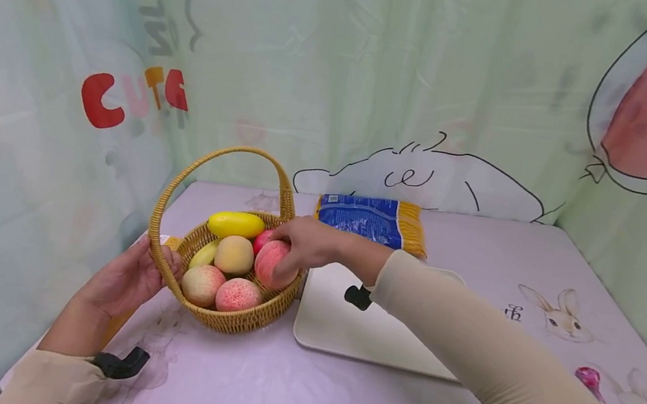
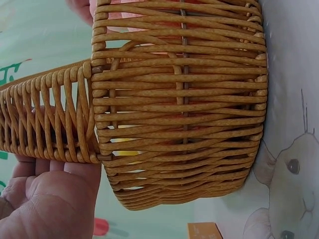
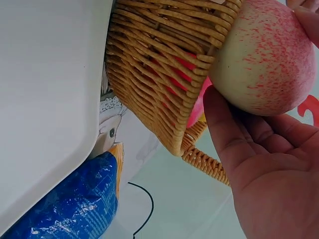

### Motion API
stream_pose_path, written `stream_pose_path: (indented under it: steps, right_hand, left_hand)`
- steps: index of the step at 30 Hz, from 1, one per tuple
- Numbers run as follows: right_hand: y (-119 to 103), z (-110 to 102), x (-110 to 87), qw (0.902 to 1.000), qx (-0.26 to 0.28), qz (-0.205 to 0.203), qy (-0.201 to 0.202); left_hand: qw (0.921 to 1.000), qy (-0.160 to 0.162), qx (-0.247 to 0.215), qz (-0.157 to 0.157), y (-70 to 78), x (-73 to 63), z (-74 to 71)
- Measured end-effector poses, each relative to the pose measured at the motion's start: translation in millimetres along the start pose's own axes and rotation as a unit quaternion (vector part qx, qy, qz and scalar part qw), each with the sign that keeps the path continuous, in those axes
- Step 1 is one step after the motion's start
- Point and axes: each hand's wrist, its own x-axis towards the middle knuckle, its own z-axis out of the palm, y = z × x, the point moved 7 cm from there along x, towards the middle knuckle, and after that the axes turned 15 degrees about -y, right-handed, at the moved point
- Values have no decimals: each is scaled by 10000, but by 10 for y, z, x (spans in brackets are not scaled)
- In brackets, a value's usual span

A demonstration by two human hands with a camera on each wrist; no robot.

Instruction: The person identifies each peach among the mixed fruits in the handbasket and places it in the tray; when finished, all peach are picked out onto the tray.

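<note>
While the basket handle point(image 1: 156, 221) is clasped by the left hand's point(image 1: 124, 281) fingers, the rightmost peach point(image 1: 269, 262) is clamped by the right hand's point(image 1: 314, 242).

Head: from above, facing forward and down across table point(image 1: 236, 383)
Left wrist: sideways, very near basket point(image 2: 184, 109)
Right wrist: sideways, close on peach point(image 3: 264, 64), bag point(image 3: 75, 199) beyond
Both wrists: basket shared, from opposite sides
</note>
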Motion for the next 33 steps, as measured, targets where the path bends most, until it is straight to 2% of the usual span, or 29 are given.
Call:
stream_pose_path:
  steps: [6, 13, 23, 30, 33]
  right_hand:
    - [29, -67, -92, 9997, 138, 10, 184]
    - [117, -86, -149, 9981, 492, -142, 343]
    - [250, -155, -289, 9924, 1019, -98, 683]
    - [361, -185, -395, 9866, 1380, -106, 861]
    - [416, -191, -447, 9842, 1509, -47, 921]
  left_hand:
    - [9999, 146, 41, -33, 4, -6, 1]
    - [10000, 48, -47, 1, 4, 6, 25]
    - [9993, -356, -111, -32, -1, 13, 25]
    - [9997, -164, -104, -124, 0, 6, 14]
    - [9995, -253, -138, -115, -4, 15, 16]
